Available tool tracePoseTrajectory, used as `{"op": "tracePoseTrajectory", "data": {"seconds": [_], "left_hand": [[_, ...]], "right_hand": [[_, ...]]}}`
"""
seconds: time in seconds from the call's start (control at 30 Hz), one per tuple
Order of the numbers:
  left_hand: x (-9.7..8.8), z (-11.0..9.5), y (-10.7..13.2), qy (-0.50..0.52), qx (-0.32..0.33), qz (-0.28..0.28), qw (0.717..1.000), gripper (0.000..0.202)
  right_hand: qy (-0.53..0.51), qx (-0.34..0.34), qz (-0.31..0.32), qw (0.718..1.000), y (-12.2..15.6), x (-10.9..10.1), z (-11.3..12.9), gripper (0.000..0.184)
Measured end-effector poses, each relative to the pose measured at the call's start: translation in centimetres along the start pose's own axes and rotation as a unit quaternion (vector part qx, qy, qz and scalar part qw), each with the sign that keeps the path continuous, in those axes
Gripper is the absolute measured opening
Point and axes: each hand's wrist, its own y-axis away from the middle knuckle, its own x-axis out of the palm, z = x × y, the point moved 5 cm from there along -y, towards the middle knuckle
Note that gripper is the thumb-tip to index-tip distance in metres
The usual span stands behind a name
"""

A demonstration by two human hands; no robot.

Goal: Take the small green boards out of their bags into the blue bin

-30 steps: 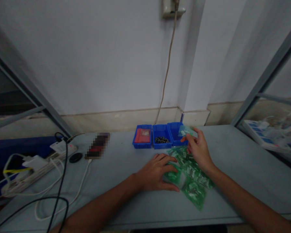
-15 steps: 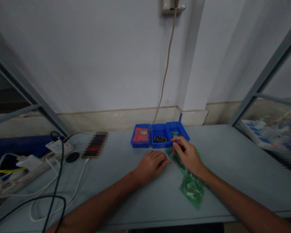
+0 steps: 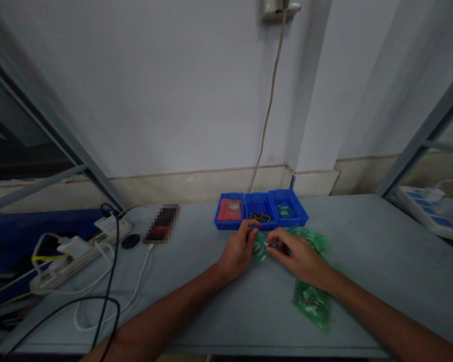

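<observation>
My left hand and my right hand meet over a small green plastic bag on the grey table, each pinching an edge of it. More green bags with small parts lie under and beside my right wrist. Just beyond my fingers stand three blue bins: the left bin holds red packets, the middle bin holds small dark metal parts, the right bin holds a green bag.
A phone lies left of the bins. A power strip with white and black cables fills the table's left end. A cord hangs down the wall behind the bins. Trays sit beyond a frame at far right.
My right hand put a green bag into the right bin, then came back to the pile. Both hands now pinch one small green bag near the bins.
</observation>
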Motion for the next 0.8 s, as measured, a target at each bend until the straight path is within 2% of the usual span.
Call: {"op": "tracePoseTrajectory", "data": {"seconds": [0.1, 0.13, 0.27, 0.33, 0.43, 0.53, 0.67, 0.8], "left_hand": [[0.0, 0.0, 0.1, 0.01, 0.02, -0.003, 1.0, 0.032], [0.0, 0.0, 0.2, 0.008, 0.028, -0.008, 1.0, 0.034], [-0.2, -0.7, 0.2, -0.024, 0.113, -0.016, 0.993, 0.035], [-0.1, -1.1, 0.3, -0.047, 0.156, -0.015, 0.986, 0.032], [-0.2, -1.3, 0.2, -0.077, 0.166, -0.022, 0.983, 0.03], [-0.4, -1.4, 0.2, -0.103, 0.164, -0.036, 0.98, 0.016], [-0.5, -1.4, 0.3, -0.119, 0.154, -0.041, 0.98, 0.025], [-0.7, -1.2, 0.4, -0.109, 0.142, -0.053, 0.982, 0.027]], "right_hand": [[-0.021, -0.015, -0.014, 1.0, -0.2, -0.1, 0.0, 0.012], [-0.033, -0.014, -0.041, 0.999, -0.3, -0.5, -0.1, 0.015], [-0.095, 0.063, -0.126, 0.986, -0.5, -1.6, -1.3, 0.022], [-0.14, 0.105, -0.136, 0.975, -0.4, -1.8, -1.8, 0.024], [-0.191, 0.127, -0.121, 0.966, -0.4, -1.6, -2.2, 0.024], [-0.187, 0.116, -0.099, 0.97, -0.3, -1.2, -2.1, 0.027], [-0.069, 0.05, -0.106, 0.991, 0.0, -1.3, -1.2, 0.027], [0.009, -0.014, -0.116, 0.993, 0.0, -1.6, -0.4, 0.022]]}}
